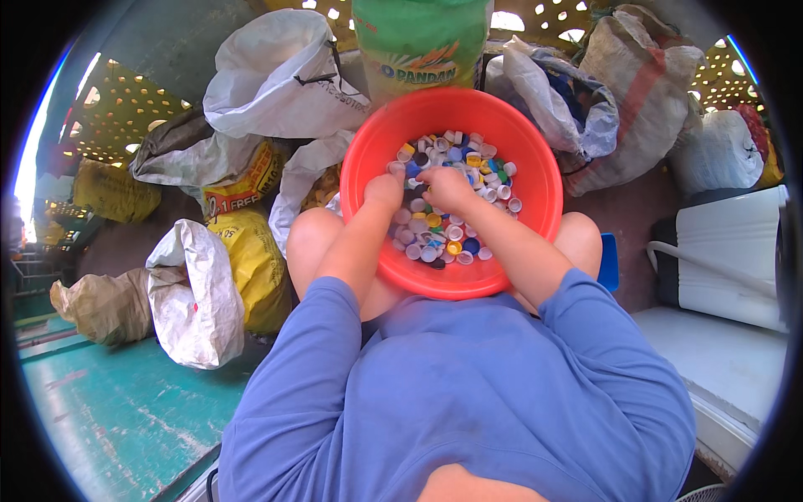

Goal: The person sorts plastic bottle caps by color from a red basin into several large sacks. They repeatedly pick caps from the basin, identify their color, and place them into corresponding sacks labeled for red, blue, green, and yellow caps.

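Observation:
A round red plastic basin rests between my knees with many plastic bottle caps in it, mostly white and clear, some yellow, blue, green and black. My left hand is inside the basin at its left, fingertips by a pale cap; whether they grip it cannot be told. Near the middle of the caps, my right hand reaches in with bent fingers, close to a dark cap. What lies under its fingers is hidden.
A green printed sack stands just beyond the basin. Open white sacks and a yellow sack are at the left. At the right are an open sack with dark blue contents, a tall woven sack and a white appliance.

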### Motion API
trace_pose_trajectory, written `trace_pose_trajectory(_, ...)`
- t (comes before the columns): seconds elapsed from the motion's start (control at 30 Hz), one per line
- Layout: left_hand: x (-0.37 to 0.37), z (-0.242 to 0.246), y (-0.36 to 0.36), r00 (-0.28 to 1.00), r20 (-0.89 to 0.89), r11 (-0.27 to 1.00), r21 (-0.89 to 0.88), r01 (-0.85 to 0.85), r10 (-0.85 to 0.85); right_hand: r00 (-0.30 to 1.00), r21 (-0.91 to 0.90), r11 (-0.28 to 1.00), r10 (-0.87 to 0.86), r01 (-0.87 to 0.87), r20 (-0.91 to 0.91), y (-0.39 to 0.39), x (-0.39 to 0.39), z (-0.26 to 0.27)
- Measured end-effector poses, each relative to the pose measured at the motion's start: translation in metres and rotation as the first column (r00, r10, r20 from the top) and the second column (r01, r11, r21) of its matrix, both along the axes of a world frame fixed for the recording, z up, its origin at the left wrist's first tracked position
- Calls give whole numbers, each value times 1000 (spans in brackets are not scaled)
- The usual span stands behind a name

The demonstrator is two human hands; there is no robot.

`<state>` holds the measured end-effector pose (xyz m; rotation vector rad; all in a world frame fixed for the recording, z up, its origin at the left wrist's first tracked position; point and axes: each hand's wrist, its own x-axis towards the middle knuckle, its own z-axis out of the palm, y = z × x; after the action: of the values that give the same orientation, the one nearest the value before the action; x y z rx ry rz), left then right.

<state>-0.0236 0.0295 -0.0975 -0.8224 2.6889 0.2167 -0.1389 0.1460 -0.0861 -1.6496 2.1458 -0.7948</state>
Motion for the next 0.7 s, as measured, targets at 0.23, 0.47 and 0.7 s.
trace_pose_trajectory(0.23,8,31,-5,994,-97,983,177,-39,57,976,383,918,171,-108,-134,-1,-10,2)
trace_pose_trajectory(0.47,44,85,-22,732,-12,87,994,-65,681,-50,199,976,-196,82,979,46,-65,37)
trace_pose_trajectory(0.7,22,79,-18,786,-19,201,970,-135,618,-393,243,956,-163,165,905,34,-64,36)
